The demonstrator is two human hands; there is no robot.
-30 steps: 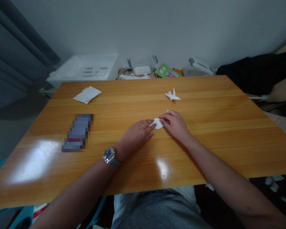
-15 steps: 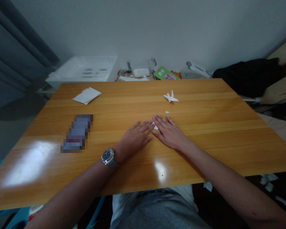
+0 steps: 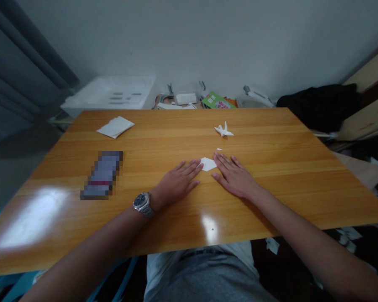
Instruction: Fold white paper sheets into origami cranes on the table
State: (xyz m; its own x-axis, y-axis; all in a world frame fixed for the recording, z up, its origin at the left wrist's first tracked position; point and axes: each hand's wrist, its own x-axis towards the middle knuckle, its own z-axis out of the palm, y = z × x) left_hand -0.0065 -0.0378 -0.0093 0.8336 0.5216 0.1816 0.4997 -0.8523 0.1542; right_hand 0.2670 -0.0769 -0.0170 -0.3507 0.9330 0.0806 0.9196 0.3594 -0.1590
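A small folded piece of white paper (image 3: 208, 164) lies flat on the wooden table (image 3: 164, 138) between my hands. My left hand (image 3: 181, 179), with a metal watch (image 3: 142, 201) on its wrist, rests flat with its fingertips on the paper's left end. On the right end lie the fingertips of my right hand (image 3: 234, 175), which is flat with the thumb apart. Both ends of the paper are partly covered by fingers. Just beyond it is a tiny white scrap (image 3: 219, 149), and farther back stands a folded paper crane (image 3: 223, 129).
White folded sheets (image 3: 116, 127) lie at the back left, above a pixelated phone-like object (image 3: 102, 175). Behind the table are a white tray (image 3: 113, 90), a green booklet (image 3: 218, 101) and black cloth (image 3: 318, 105). Paper scraps (image 3: 272, 246) are below the front edge.
My right hand has slid to the right, uncovering more of the white paper's middle. My left hand stays nearly where it was. The view has shifted slightly.
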